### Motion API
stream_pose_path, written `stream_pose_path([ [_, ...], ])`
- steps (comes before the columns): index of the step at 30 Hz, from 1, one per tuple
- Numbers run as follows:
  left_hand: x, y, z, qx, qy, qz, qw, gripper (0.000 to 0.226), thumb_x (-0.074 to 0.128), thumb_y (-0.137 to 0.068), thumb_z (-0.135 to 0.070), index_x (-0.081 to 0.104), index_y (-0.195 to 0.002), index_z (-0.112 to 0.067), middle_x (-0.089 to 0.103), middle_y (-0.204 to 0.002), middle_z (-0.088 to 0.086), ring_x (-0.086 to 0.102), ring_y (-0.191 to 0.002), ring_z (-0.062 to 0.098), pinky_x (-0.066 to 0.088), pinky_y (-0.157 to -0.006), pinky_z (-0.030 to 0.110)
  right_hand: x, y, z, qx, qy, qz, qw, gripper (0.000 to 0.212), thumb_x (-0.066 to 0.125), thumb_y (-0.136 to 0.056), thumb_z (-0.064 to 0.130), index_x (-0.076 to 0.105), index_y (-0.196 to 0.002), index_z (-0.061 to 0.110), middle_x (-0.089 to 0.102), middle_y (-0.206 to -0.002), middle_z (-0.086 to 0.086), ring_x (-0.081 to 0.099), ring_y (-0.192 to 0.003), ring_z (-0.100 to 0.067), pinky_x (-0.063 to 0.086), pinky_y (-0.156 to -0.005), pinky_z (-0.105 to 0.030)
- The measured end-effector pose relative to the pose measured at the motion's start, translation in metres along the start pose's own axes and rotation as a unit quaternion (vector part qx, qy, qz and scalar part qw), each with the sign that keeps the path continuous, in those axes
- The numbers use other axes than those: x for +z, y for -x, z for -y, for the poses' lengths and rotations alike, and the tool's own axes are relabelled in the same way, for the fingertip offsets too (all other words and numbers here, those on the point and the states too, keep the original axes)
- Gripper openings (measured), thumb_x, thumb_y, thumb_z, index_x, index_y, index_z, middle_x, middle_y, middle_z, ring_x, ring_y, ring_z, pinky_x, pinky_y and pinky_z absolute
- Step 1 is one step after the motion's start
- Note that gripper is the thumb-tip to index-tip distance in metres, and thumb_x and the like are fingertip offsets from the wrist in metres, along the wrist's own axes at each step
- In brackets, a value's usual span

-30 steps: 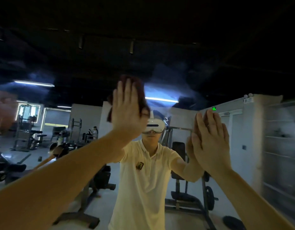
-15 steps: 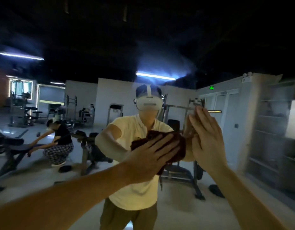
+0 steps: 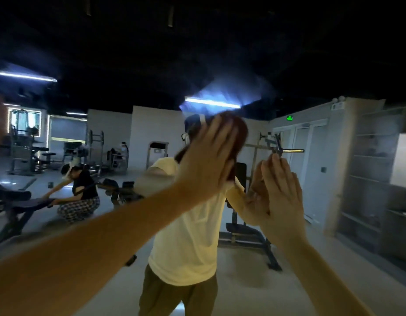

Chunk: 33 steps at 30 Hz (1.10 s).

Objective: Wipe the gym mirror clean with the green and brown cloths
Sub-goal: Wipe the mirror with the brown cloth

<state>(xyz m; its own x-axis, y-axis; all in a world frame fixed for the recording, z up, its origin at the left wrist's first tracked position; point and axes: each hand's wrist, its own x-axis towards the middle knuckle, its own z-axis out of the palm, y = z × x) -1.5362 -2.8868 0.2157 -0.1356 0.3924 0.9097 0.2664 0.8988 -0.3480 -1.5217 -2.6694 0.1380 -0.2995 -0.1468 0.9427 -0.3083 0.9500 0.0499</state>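
Note:
The gym mirror fills the whole view and reflects me and the room behind. My left hand presses the brown cloth flat against the glass with straight fingers, at head height of my reflection. My right hand rests flat on the mirror lower and to the right, fingers straight, meeting its own reflection. No green cloth shows. A hazy smear lies on the glass around the reflected ceiling light.
Reflected in the mirror are a weight bench and rack behind me, a crouching person at a bench on the left, more machines far left, and grey shelving on the right.
My left hand swept the brown cloth from high on the glass down to chest height, then back up to head height. My right hand stayed flat on the mirror.

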Motion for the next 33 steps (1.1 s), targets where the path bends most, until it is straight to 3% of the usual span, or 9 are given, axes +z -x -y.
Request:
stream_pose_path([
  [3, 0.019, 0.117, -0.037, 0.121, 0.002, 0.105, 0.987, 0.081, 0.047, -0.103, -0.037, 0.000, -0.164, -0.011, -0.004, -0.172, 0.016, -0.012, -0.158, 0.035, 0.007, -0.128, 0.055, 0.004, 0.016, 0.019, 0.035, -0.025, 0.009, 0.999, 0.085, 0.063, -0.099, 0.031, 0.009, -0.164, 0.024, 0.005, -0.174, -0.005, 0.003, -0.160, -0.025, 0.021, -0.125, -0.060],
  [6, 0.017, 0.208, -0.048, 0.182, 0.030, 0.161, 0.969, 0.095, 0.063, -0.095, -0.031, 0.002, -0.165, -0.014, 0.026, -0.169, 0.010, 0.023, -0.157, 0.032, 0.005, -0.130, 0.048, 0.006, 0.042, 0.038, 0.026, -0.022, 0.029, 0.999, 0.068, 0.035, -0.100, 0.028, 0.014, -0.164, 0.022, 0.007, -0.173, -0.008, 0.003, -0.160, -0.029, 0.023, -0.124, -0.061],
  [10, -0.013, 0.152, 0.005, 0.248, 0.021, 0.146, 0.957, 0.076, 0.071, -0.085, -0.021, 0.036, -0.153, -0.011, 0.055, -0.141, 0.012, 0.065, -0.117, 0.031, 0.057, -0.094, 0.049, 0.005, 0.062, 0.031, -0.038, 0.004, 0.055, 0.998, 0.076, 0.054, -0.094, 0.024, 0.021, -0.163, 0.020, 0.010, -0.172, -0.011, 0.007, -0.159, -0.032, 0.026, -0.122, -0.061],
  [16, -0.003, 0.088, 0.021, -0.055, 0.035, 0.011, 0.998, 0.071, 0.042, -0.109, -0.042, 0.012, -0.164, -0.008, 0.013, -0.170, 0.019, 0.006, -0.159, 0.037, 0.009, -0.129, 0.054, -0.015, 0.075, 0.016, -0.029, -0.038, 0.047, 0.998, 0.097, 0.068, -0.090, 0.008, 0.009, -0.165, 0.027, 0.014, -0.172, -0.007, 0.013, -0.158, -0.029, 0.024, -0.124, -0.055],
  [21, 0.037, 0.166, -0.059, 0.082, 0.037, 0.062, 0.994, 0.077, 0.040, -0.108, -0.042, -0.001, -0.163, -0.007, -0.003, -0.168, 0.018, -0.004, -0.157, 0.038, -0.002, -0.129, 0.053, -0.017, 0.115, -0.015, 0.053, -0.039, 0.048, 0.997, 0.066, 0.036, -0.101, 0.029, 0.024, -0.163, 0.012, 0.019, -0.170, -0.014, 0.014, -0.158, -0.028, 0.029, -0.121, -0.061],
  [26, 0.062, 0.300, -0.115, 0.294, -0.023, 0.206, 0.933, 0.082, 0.062, -0.094, -0.039, 0.023, -0.157, -0.004, 0.020, -0.165, 0.015, 0.003, -0.155, 0.038, -0.010, -0.126, 0.057, -0.014, 0.172, -0.033, 0.027, -0.027, 0.123, 0.992, 0.074, 0.045, -0.090, 0.012, 0.027, -0.162, 0.013, 0.014, -0.172, -0.013, 0.011, -0.159, -0.031, 0.026, -0.122, -0.060],
  [29, 0.072, 0.348, -0.127, 0.392, -0.060, 0.262, 0.880, 0.103, 0.069, -0.090, -0.041, 0.006, -0.161, -0.001, -0.001, -0.169, 0.022, 0.009, -0.156, 0.039, -0.009, -0.125, 0.056, -0.015, 0.192, -0.030, 0.013, -0.033, 0.176, 0.984, 0.080, 0.051, -0.088, 0.006, 0.025, -0.163, 0.016, 0.010, -0.172, -0.011, 0.006, -0.160, -0.030, 0.021, -0.125, -0.056],
  [31, 0.084, 0.344, -0.117, 0.398, -0.036, 0.252, 0.882, 0.125, 0.080, -0.084, -0.039, -0.009, -0.161, 0.001, -0.015, -0.169, 0.024, 0.025, -0.153, 0.029, -0.008, -0.128, 0.048, -0.017, 0.201, -0.027, 0.011, -0.039, 0.198, 0.979, 0.083, 0.058, -0.086, 0.005, 0.027, -0.162, 0.017, 0.011, -0.173, -0.009, 0.005, -0.160, -0.027, 0.018, -0.127, -0.053],
  [33, 0.085, 0.307, -0.104, 0.338, 0.002, 0.209, 0.918, 0.124, 0.083, -0.083, -0.035, -0.007, -0.163, -0.005, 0.001, -0.171, 0.021, 0.034, -0.145, 0.023, -0.007, -0.129, 0.046, -0.022, 0.197, -0.030, 0.034, -0.041, 0.196, 0.979, 0.085, 0.057, -0.087, 0.005, 0.023, -0.163, 0.020, 0.010, -0.173, -0.007, 0.007, -0.160, -0.026, 0.019, -0.126, -0.054],
])
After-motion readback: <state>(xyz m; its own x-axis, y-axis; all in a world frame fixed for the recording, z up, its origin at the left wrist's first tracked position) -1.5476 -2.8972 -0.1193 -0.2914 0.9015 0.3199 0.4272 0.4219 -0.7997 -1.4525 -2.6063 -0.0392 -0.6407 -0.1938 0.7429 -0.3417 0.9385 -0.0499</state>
